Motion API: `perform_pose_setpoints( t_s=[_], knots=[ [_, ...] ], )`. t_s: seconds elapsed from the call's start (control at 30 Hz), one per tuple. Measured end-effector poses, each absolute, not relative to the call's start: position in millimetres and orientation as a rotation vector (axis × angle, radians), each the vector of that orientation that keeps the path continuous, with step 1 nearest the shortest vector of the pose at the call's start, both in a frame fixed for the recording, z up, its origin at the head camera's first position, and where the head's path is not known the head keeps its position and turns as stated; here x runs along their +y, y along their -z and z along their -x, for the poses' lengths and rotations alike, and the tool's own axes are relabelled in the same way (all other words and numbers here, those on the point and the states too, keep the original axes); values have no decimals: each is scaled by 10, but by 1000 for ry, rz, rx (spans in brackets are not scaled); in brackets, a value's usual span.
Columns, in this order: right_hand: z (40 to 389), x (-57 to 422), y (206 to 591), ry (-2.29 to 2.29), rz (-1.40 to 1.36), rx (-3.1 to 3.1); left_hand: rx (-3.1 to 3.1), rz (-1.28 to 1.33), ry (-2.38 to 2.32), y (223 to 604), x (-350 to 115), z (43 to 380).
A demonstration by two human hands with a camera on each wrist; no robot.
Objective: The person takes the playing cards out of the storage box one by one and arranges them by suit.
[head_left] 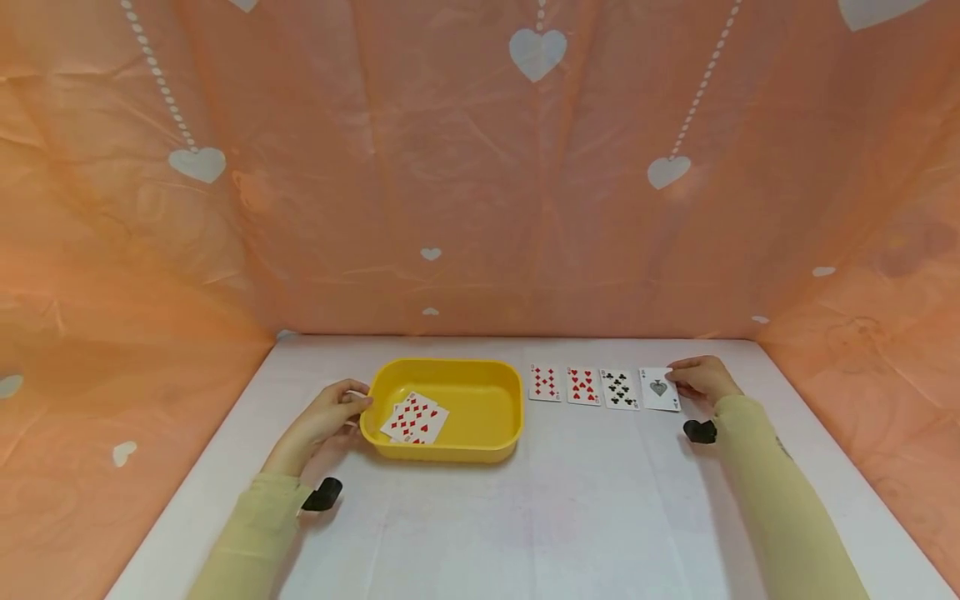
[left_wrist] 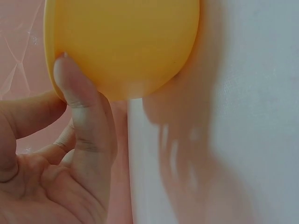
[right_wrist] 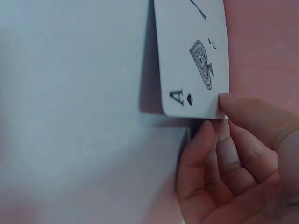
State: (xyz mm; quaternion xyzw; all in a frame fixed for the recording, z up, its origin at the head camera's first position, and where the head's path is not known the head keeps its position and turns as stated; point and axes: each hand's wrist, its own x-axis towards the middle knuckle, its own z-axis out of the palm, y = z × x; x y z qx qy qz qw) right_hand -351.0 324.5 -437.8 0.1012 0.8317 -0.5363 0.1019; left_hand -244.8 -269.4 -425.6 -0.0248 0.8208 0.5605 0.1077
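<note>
My left hand (head_left: 327, 417) pinches the left rim of a yellow tray (head_left: 480, 450), thumb and forefinger at the edge in the left wrist view. Inside the tray lie a ten of diamonds (head_left: 413, 417) and a partly covered hearts card (head_left: 435, 422), overlapping. At the right, my right hand (head_left: 705, 379) pinches the far right corner of an ace of spades (head_left: 659, 389). The right wrist view shows the ace (right_wrist: 191, 70) with its near edge raised off the table, the thumb on its face and other fingers below.
Left of the ace, a row holds a clubs card (head_left: 619, 389), a hearts card (head_left: 583, 386) and a diamonds card (head_left: 544, 383), all face up. The white table (head_left: 525, 517) ends at an orange curtain (head_left: 480, 208) with hearts, which also hangs at both sides.
</note>
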Motion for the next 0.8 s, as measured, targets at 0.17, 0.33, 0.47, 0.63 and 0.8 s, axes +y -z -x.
perform_pose_setpoints(
  t_s=[0.17, 0.33, 0.47, 0.63, 0.8],
  knots=[
    [3484, 3254, 4369, 1515, -311, 2537, 2423, 85, -1629, 4246, -2679, 2451],
    [3453, 3255, 4341, 1370, -269, 2672, 2414, 60, -1646, 4242, -2678, 2450],
    [3453, 3256, 4309, 1317, -247, 2677, 2405, 68, -1663, 4253, -2686, 2447],
    [3468, 3244, 4259, 1301, -240, 2655, 2391, 66, -1680, 4271, -2705, 2449],
    [3441, 3120, 4099, 1344, -164, 2695, 2389, 64, -1677, 4263, -2702, 2445]
  ],
)
